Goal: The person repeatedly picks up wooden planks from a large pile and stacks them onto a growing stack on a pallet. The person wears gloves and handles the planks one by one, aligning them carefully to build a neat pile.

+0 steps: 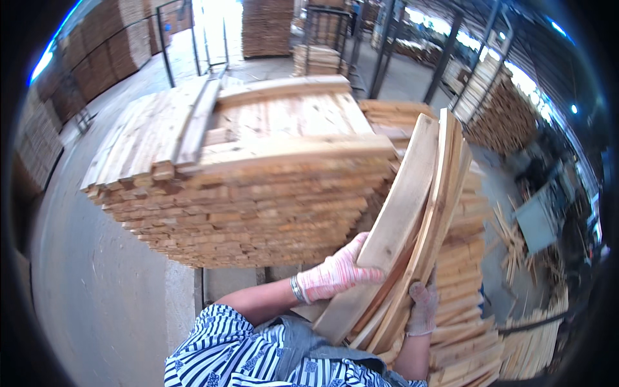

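Observation:
Several long wooden boards stand on edge in a bundle between my two gloved hands, tilted up and away from my body. My left hand wears a pink and white knit glove and grips the bundle's left side, its fingers against the outermost pale board. On the opposite side, my right hand, gloved too, clasps the boards with its thumb showing on the outer one. The near ends of the boards reach down to my apron. Fingers of the right hand are partly hidden behind the wood.
Ahead and left is a big stack of lumber, with loose boards on its top. Another pile of boards lies under and right of my right hand. Scrap sticks litter the floor beside a grey-blue bin. Metal posts rise behind.

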{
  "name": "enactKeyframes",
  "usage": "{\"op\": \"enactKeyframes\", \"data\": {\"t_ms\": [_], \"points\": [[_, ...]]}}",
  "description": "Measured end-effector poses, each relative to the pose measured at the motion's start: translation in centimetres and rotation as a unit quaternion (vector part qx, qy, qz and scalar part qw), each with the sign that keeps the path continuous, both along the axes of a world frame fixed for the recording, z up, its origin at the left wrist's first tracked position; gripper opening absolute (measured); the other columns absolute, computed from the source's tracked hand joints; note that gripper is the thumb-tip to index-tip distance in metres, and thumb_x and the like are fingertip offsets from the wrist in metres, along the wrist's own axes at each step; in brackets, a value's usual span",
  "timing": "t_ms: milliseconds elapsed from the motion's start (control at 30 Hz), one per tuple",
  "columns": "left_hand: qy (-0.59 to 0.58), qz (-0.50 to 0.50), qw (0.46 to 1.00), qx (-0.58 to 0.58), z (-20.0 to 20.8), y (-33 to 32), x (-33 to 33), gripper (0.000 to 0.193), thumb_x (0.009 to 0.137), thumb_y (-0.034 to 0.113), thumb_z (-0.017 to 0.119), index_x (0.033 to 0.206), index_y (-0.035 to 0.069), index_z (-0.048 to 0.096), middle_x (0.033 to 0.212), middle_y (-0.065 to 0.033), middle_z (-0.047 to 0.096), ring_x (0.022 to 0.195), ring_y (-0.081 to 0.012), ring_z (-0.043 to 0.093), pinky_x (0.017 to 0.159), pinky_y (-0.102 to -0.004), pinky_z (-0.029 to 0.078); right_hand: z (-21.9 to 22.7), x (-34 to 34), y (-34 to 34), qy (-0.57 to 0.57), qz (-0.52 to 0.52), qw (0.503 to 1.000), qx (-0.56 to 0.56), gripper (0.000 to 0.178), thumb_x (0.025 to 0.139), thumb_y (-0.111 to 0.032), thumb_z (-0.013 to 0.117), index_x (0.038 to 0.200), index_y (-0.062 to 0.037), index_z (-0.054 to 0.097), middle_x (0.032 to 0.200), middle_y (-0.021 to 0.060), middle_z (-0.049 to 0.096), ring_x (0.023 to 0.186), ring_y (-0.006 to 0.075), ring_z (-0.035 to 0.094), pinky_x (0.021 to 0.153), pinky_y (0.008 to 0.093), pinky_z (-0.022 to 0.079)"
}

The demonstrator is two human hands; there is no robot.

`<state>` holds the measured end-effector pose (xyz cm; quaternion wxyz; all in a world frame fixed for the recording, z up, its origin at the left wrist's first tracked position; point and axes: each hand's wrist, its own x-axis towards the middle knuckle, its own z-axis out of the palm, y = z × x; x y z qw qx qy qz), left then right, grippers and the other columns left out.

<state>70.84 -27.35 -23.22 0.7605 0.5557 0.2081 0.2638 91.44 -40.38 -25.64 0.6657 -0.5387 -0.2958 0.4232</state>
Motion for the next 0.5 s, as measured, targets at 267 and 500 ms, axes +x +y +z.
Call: {"op": "enactKeyframes", "data": {"t_ms": [267, 500], "points": [[0.017, 0.196, 0.966, 0.167, 10.3, 10.5, -13.5, 0.085, 0.081, 0.013, 0.083, 0.149, 0.007, 0.033, 0.126, -0.008, 0.057, 0.119, -0.0161, 0.052, 0.101, -0.0349, 0.047, 13.8, -13.9, 15.4, -0.204, 0.061, 0.971, 0.11, 0.112, 0.073, -0.027, 0.082, 0.159, -0.0045, 0.014, 0.142, 0.0135, 0.048, 0.124, 0.0256, 0.055, 0.103, 0.037, 0.049], [-0.072, 0.299, 0.884, 0.353, 20.1, 21.8, -19.1, 0.079, 0.079, 0.014, 0.082, 0.141, 0.002, 0.035, 0.12, -0.016, 0.061, 0.11, -0.0225, 0.061, 0.093, -0.0371, 0.054, 24.4, -22.5, 28.4, -0.293, 0.09, 0.918, 0.251, 0.089, 0.082, -0.011, 0.076, 0.15, 0.0045, 0.021, 0.141, 0.0195, 0.05, 0.12, 0.0245, 0.059, 0.095, 0.0345, 0.054]]}}
